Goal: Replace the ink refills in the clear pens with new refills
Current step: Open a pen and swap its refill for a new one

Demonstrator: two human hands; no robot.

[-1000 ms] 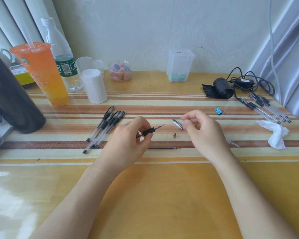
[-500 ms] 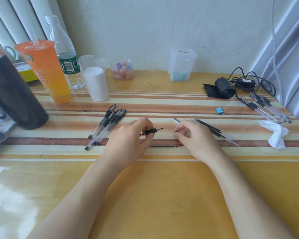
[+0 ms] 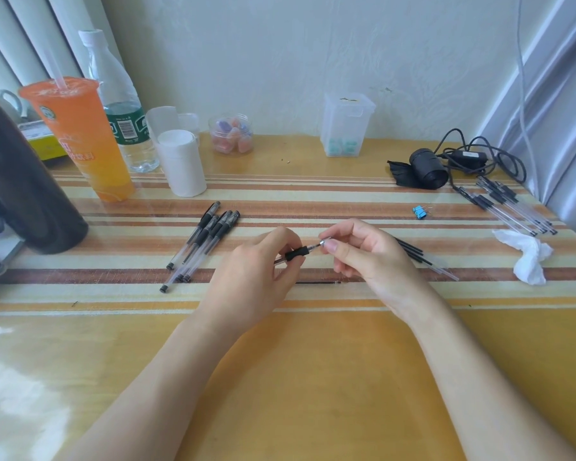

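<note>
My left hand [image 3: 253, 277] grips a clear pen [image 3: 296, 253] by its black rubber grip, pointing right, just above the table. My right hand [image 3: 369, 261] pinches the small metal tip cone [image 3: 321, 243] at the pen's front end between thumb and forefinger. Several clear pens [image 3: 203, 244] lie in a bunch to the left. Loose black refills [image 3: 413, 252] lie right of my right hand. One thin refill [image 3: 318, 282] lies on the table between my hands. More pens [image 3: 509, 207] lie at the far right.
An orange drink cup [image 3: 80, 141], a water bottle [image 3: 120, 108], a white roll [image 3: 180, 164], a dark flask [image 3: 24, 191] stand at the back left. A clear box [image 3: 346, 124], a candy jar [image 3: 230, 134], black cable and roll [image 3: 446, 168], blue clip [image 3: 419, 212], crumpled tissue [image 3: 529, 254] lie further right.
My right hand dropped to the table, then rose back and now holds the metal tip cone against the pen's front end. My left hand kept the pen nearly still.
</note>
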